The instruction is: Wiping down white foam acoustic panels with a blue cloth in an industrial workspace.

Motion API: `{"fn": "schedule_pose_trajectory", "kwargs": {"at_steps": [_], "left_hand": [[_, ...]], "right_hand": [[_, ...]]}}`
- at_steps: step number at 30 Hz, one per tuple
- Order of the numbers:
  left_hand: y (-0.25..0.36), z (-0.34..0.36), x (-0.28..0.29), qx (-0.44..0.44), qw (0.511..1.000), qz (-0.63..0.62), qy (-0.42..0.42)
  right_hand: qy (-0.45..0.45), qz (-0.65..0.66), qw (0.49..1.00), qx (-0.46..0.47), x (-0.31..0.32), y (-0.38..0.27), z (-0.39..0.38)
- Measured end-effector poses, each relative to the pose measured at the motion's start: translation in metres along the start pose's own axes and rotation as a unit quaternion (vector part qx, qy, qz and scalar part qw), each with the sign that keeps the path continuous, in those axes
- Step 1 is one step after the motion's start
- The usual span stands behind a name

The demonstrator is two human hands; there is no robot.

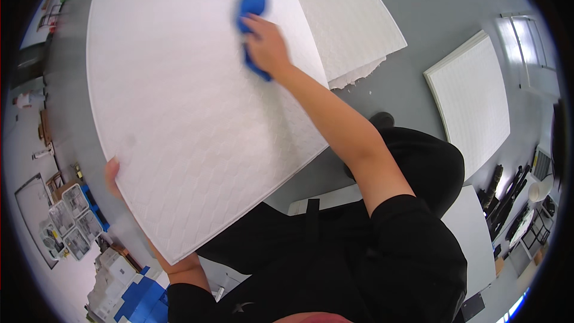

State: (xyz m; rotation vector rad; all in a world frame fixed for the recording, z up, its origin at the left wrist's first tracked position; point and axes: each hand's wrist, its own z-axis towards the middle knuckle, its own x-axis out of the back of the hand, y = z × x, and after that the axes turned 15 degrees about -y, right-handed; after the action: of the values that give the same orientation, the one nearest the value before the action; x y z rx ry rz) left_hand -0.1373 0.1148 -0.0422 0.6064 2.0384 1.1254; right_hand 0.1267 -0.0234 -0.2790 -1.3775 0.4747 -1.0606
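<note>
Across my lap, tilted up, stands a large white quilted panel (179, 101) with a piped edge and an embossed honeycomb pattern. The fingertips of my left hand (112, 173) curl around its left edge, while the rest of that hand is hidden behind it. My right hand (267, 45) is closed around a blue hand brush (255, 1), as it looks, with an oval head and a long handle. Motion blurs the brush, which lies over the upper right of the panel. I cannot tell whether its head touches the surface.
Behind the panel lies another white quilted piece (353, 21) with a ragged lower edge. A stack of white panels (475, 101) rests on the grey floor (418, 6) to the right. Blue and white boxes (140, 299) and clear bins (75, 218) stand at the lower left.
</note>
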Motion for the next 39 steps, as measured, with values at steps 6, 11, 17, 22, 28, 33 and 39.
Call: {"fn": "schedule_pose_trajectory", "kwargs": {"at_steps": [6,11,17,22,28,33,39], "left_hand": [[-0.007,0.001,-0.047,0.022,0.999,-0.01,0.031],[0.003,0.004,-0.006,0.026,0.999,-0.007,-0.036],[-0.004,0.002,0.004,-0.008,0.994,-0.073,-0.076],[-0.008,0.006,0.007,0.008,0.983,-0.121,-0.138],[-0.028,-0.009,-0.073,-0.097,0.99,-0.026,-0.096],[-0.028,0.005,-0.076,-0.053,0.99,-0.012,0.133],[0.009,-0.009,0.003,-0.019,0.999,0.033,-0.035]], "right_hand": [[-0.046,0.005,0.987,0.151,-0.018,-0.079,0.08],[0.019,-0.065,0.998,-0.017,0.004,0.064,0.078],[0.012,-0.099,0.946,-0.308,0.032,0.123,0.039],[0.092,-0.079,0.992,-0.047,-0.006,0.08,0.136],[-0.067,-0.004,0.981,0.183,-0.049,-0.148,0.199],[-0.044,-0.086,0.986,0.133,-0.032,-0.046,0.206],[-0.022,-0.09,0.976,-0.196,0.015,0.138,0.089]]}}
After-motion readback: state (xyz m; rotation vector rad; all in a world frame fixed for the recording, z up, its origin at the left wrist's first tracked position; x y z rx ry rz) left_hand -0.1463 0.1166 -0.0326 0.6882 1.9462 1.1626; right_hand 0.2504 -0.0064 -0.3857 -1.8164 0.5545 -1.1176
